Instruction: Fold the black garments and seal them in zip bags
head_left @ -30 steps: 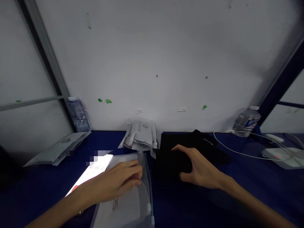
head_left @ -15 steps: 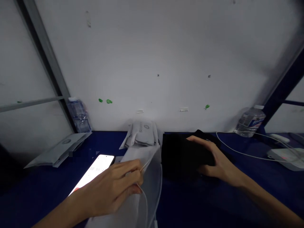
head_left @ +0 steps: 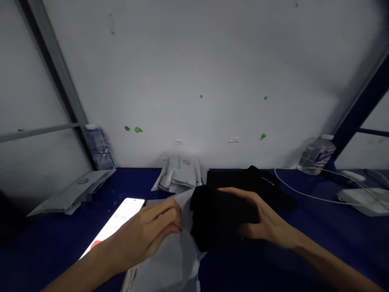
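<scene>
My left hand (head_left: 146, 235) is closed, pinching the upper edge of a translucent white zip bag (head_left: 170, 259) whose mouth gapes open toward the right. Gripping a folded black garment (head_left: 219, 219), my right hand (head_left: 264, 225) holds its left end against the bag's mouth. More folded black cloth (head_left: 258, 182) is stacked just behind it on the blue table (head_left: 319, 243).
A lit phone (head_left: 118, 223) lies left of my left hand. White packets (head_left: 180, 172) lean on the back wall, flat grey bags (head_left: 73, 194) lie far left. Water bottles stand at the left (head_left: 100, 148) and right (head_left: 316, 156). A white cable (head_left: 304, 194) and a device (head_left: 361, 200) sit right.
My right hand took hold of a folded black garment and carried it left to the bag. My left hand lifted the bag's edge, and its mouth spread open.
</scene>
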{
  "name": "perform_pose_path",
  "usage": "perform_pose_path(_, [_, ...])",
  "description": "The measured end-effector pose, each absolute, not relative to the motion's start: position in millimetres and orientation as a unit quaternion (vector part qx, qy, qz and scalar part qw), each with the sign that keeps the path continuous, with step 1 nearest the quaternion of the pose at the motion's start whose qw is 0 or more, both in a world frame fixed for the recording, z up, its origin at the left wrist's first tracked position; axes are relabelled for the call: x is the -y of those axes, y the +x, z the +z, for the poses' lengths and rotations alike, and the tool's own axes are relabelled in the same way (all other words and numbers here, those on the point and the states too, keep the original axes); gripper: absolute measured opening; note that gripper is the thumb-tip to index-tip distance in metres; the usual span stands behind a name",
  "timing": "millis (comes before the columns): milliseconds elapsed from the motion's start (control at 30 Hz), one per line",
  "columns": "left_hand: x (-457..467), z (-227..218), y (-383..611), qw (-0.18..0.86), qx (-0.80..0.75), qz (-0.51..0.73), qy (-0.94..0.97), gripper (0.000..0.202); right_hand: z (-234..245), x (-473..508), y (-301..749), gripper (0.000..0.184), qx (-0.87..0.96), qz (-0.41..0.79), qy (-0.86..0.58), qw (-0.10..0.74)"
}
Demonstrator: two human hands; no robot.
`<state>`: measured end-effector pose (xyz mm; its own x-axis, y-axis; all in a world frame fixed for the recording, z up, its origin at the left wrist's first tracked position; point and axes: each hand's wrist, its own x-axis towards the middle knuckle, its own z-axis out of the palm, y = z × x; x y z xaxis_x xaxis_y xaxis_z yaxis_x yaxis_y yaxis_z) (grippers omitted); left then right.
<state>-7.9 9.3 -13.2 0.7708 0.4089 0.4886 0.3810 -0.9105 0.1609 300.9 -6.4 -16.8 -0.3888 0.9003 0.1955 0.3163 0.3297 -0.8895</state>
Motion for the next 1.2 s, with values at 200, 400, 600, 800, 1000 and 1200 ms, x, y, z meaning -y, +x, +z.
perform_pose_path(200, [-11.5, -13.9, -7.6, 0.043, -0.225, 0.293, 0.928, 0.016, -8.7, -0.6, 295.1, 0.050, 0.732, 0.479, -0.345, 0.340])
perform_pose_path(400, [-9.1, -15.1, -3.5, 0.053, -0.208, 0.293, 0.932, 0.020, -6.9, 4.1, 295.0, 0.048, 0.758, 0.467, -0.364, 0.275])
perform_pose_path(600, [-7.7, -15.7, -2.4, 0.037, -0.191, 0.294, 0.936, 0.015, -16.4, 4.4, 286.4, 0.050, 0.758, 0.421, -0.388, 0.312])
perform_pose_path(800, [-4.6, -16.3, 0.2, 0.058, -0.183, 0.292, 0.937, 0.014, -21.0, 5.9, 279.1, 0.035, 0.762, 0.343, -0.427, 0.345])
perform_pose_path(1000, [-4.7, -20.4, 0.8, 0.119, -0.180, 0.323, 0.922, 0.015, -27.0, 9.5, 273.2, 0.041, 0.796, 0.254, -0.421, 0.354])
perform_pose_path(1200, [-4.6, -21.0, 1.7, 0.130, -0.189, 0.330, 0.915, 0.015, -32.6, 11.1, 273.7, 0.047, 0.858, 0.178, -0.350, 0.331])
